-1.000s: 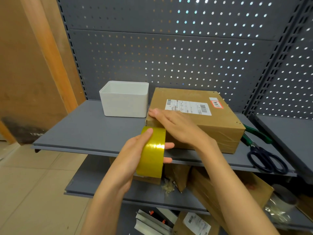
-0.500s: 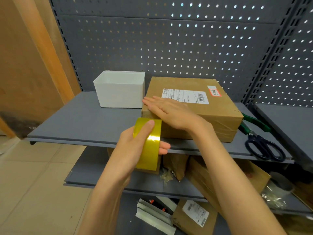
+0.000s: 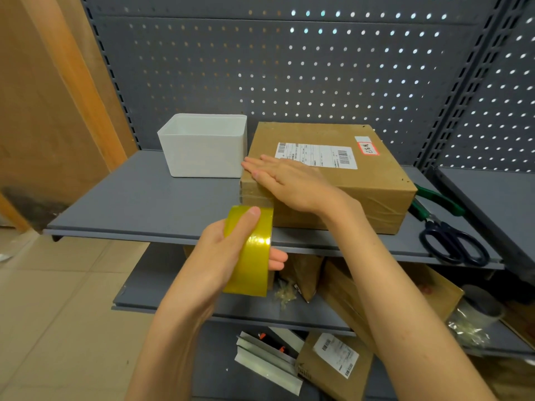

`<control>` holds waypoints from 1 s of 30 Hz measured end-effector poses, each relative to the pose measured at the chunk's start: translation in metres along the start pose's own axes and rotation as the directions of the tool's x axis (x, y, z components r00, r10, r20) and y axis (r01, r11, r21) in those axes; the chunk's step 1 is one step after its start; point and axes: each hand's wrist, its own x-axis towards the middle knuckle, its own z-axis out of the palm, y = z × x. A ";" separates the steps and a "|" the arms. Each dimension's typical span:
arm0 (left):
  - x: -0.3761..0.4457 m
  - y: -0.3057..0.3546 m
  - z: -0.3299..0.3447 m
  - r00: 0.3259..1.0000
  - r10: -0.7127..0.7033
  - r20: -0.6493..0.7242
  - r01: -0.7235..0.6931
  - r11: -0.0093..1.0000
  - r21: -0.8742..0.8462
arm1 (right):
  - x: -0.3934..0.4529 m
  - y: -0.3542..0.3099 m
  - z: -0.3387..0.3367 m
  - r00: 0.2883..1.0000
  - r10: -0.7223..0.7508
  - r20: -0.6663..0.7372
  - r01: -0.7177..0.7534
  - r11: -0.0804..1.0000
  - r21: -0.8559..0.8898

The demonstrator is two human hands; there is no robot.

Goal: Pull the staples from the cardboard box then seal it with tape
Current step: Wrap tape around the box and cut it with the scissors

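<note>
The grey shelf (image 3: 139,204) carries everything here, and the cardboard box (image 3: 341,192) is the largest thing on it, lying flat just beside a white bin (image 3: 202,146), with its shipping label (image 3: 317,155) facing up. At the right of the box lie green-handled pliers (image 3: 437,198) and dark scissors (image 3: 454,244) (both untouched at this moment).

The right hand (image 3: 289,182) lies flat with straight fingers on the near left corner of the box and presses a clear strip of tape (image 3: 256,196) down over the edge. The left hand (image 3: 225,256) holds the yellow tape roll (image 3: 252,250) in front of the shelf edge, just below that corner, with the thumb on the outer face and the fingers curled through the core. The strip seems to run from the roll up to the box.

I judge that the staples step is finished and the sealing step is in hand, though I cannot see any staples to confirm it. The next move calls for pulling the roll further while the right hand keeps the strip flat, and later for the scissors to cut it.
</note>
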 end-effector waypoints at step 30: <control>0.007 -0.010 -0.003 0.935 0.091 -0.342 -0.034 0.985 0.168 | -0.001 0.000 0.010 0.989 -0.006 -0.149 -0.002 0.999 -0.054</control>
